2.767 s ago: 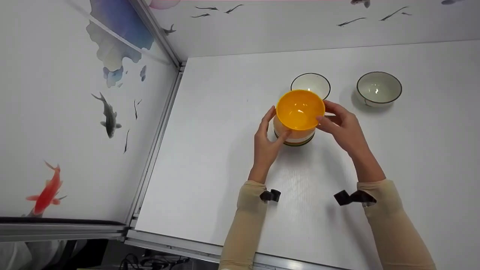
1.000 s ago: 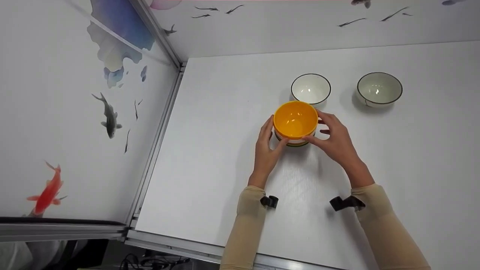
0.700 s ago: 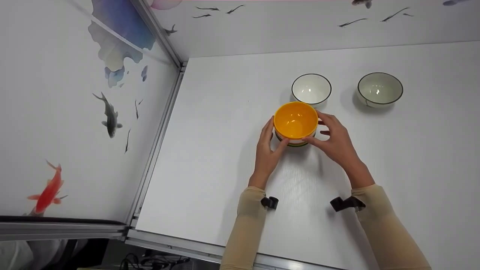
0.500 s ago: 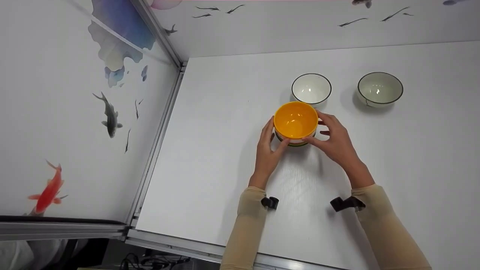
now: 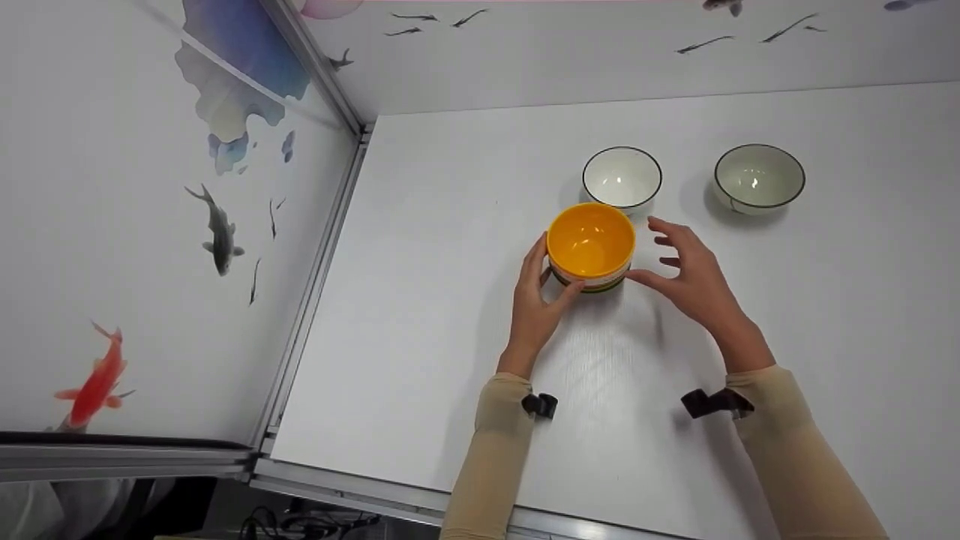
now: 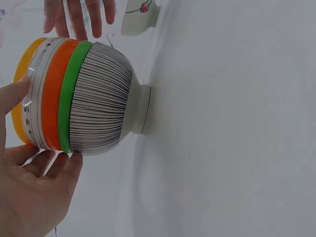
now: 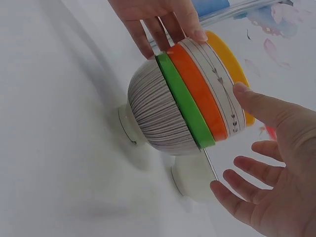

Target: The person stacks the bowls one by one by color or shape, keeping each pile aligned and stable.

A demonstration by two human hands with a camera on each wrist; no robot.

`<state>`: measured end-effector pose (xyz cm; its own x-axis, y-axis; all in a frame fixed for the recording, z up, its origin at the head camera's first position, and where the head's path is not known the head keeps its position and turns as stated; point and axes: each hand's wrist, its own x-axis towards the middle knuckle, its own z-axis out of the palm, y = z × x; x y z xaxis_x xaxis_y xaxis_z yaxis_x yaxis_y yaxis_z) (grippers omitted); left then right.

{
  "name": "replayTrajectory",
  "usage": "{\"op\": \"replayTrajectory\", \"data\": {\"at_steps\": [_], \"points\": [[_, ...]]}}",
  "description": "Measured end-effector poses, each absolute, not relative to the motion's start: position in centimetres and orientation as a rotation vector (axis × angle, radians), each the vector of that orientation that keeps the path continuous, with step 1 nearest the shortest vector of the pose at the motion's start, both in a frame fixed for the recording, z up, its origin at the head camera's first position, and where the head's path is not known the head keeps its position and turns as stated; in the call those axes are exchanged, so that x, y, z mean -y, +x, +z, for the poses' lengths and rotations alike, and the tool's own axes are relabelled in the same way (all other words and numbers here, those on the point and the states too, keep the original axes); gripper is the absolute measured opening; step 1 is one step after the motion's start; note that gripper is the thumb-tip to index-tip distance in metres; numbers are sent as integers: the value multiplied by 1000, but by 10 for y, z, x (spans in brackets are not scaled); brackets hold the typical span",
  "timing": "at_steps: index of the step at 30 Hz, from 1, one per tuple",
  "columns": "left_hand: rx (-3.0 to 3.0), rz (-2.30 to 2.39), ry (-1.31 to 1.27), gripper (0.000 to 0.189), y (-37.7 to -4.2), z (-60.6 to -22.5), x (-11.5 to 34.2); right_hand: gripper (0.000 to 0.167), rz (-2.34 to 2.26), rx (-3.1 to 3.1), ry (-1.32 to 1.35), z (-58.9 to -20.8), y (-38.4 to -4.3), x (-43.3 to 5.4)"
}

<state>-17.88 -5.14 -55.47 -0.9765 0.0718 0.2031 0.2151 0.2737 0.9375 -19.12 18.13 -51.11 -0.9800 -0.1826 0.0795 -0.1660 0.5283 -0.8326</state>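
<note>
A stack of nested bowls stands upright on the table, a yellow bowl (image 5: 591,238) uppermost. Below it, the left wrist view shows a white patterned bowl (image 6: 34,101), an orange bowl (image 6: 52,96), a green bowl (image 6: 68,98) and, at the bottom, a white bowl with thin dark stripes (image 6: 101,98). My left hand (image 5: 534,307) holds the stack from its left, thumb at the front, fingers along the side. My right hand (image 5: 701,281) is spread at the stack's right, fingers off it. Whether the right thumb (image 7: 256,103) still touches the stack, I cannot tell.
Right behind the stack sits a white bowl with a dark rim (image 5: 622,176). Another dark-rimmed bowl (image 5: 759,176) stands farther right. A panel printed with fish (image 5: 97,225) borders the white table (image 5: 405,337) on the left, and a wall (image 5: 570,52) closes the back.
Earlier both hands lowered the yellow bowl onto the stack and rested there. Since then my right hand has let go and moved right; the left hand and stack stay nearly still.
</note>
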Motion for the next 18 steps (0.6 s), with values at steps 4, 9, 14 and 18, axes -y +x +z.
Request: {"op": "replayTrajectory", "data": {"at_steps": [4,9,14,18], "points": [[2406,-1794,-276,84,-180,-555,51,78,-1452,-2750,-233,-508,-195,-194],[2400,-1797,-271,83,-179,-554,50,73,-1428,-2828,-88,-503,-202,-212],[2401,-1794,-270,82,-179,-555,49,67,-1461,-2957,127,-498,-207,-232],[2398,-1784,-275,83,-179,-555,49,65,-1454,-3041,300,-496,-215,-248]]}}
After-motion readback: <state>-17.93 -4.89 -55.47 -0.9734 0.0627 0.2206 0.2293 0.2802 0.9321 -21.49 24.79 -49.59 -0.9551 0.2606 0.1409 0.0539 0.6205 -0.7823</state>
